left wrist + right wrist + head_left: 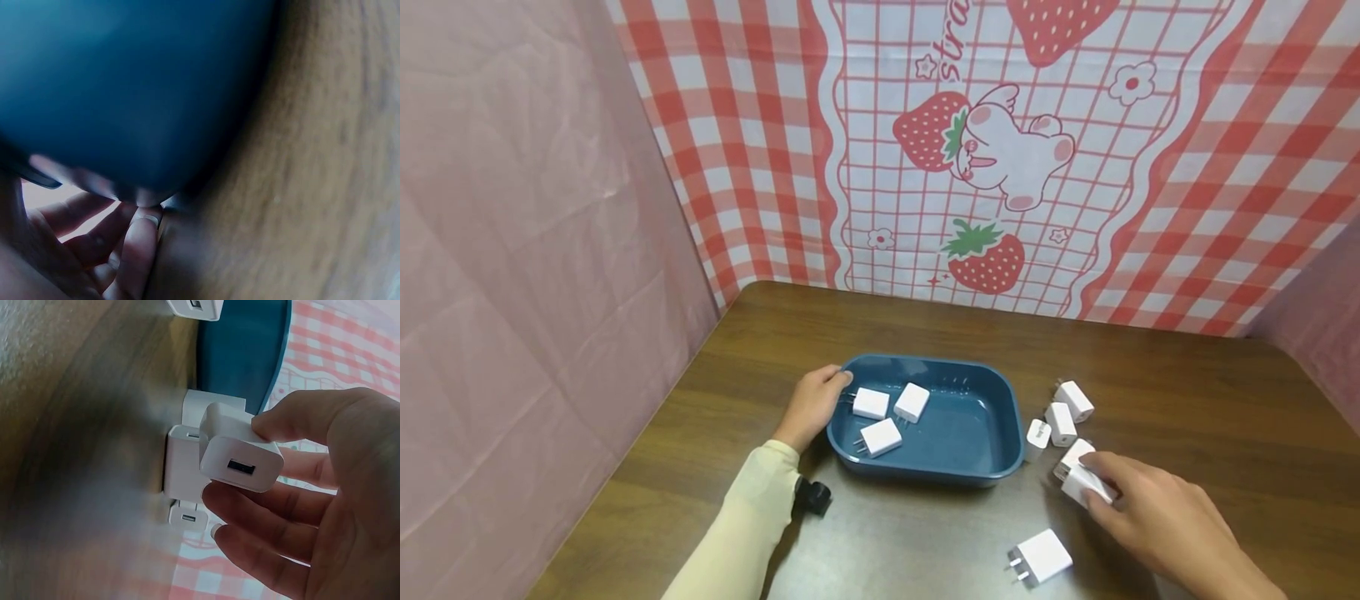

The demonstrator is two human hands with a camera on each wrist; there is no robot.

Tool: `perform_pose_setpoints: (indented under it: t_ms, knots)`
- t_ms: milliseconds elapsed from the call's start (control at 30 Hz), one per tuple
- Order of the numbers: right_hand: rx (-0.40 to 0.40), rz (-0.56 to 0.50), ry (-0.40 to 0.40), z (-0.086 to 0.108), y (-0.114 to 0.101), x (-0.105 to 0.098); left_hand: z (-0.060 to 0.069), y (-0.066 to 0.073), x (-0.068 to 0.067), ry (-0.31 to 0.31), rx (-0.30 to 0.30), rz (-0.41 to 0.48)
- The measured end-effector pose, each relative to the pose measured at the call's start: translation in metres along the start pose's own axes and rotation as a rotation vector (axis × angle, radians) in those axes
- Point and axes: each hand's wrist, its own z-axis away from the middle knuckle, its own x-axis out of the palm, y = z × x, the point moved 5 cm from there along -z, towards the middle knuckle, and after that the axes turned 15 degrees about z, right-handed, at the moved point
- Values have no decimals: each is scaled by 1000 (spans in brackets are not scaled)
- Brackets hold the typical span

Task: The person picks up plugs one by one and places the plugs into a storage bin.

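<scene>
Seen from my head, the light is soft and fairly even, leaving a pale grey sheen on the counter [857, 550] at bottom centre, small glints inside the blue tray [958, 437] and a faint shadow under its near edge. My left wrist view is dim and smeared: the tray is a bluish blur at upper left, and white glare burns behind my left hand [94, 245]. On my right wrist, the charger [240, 450] looks reasonably crisp, a murky shadow blurs the left side, and the checked cloth [337, 356] washes out at upper right.
</scene>
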Motion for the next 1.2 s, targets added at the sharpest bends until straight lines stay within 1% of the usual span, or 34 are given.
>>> perform_pose_setpoints:
  t_ms: [200,267,433,667,800,1000,1200]
  knots:
    - [24,-22,-12,3,5,-1,0,-1,0,5,2,-15]
    - [26,-25,3,5,8,-3,0,0,0,5,2,-14]
    - [9,-19,113,11,15,-9,0,0,1,7,-6,-2]
    - [7,0,199,14,23,-15,0,-1,0,7,4,-13]
    - [-2,8,215,13,26,-18,-1,-1,0,8,3,-12]
    - [-16,29,273,8,32,-27,-1,-2,-1,6,-26,-11]
    - [1,20,268,4,35,-31,-1,-4,1,0,-45,-15]
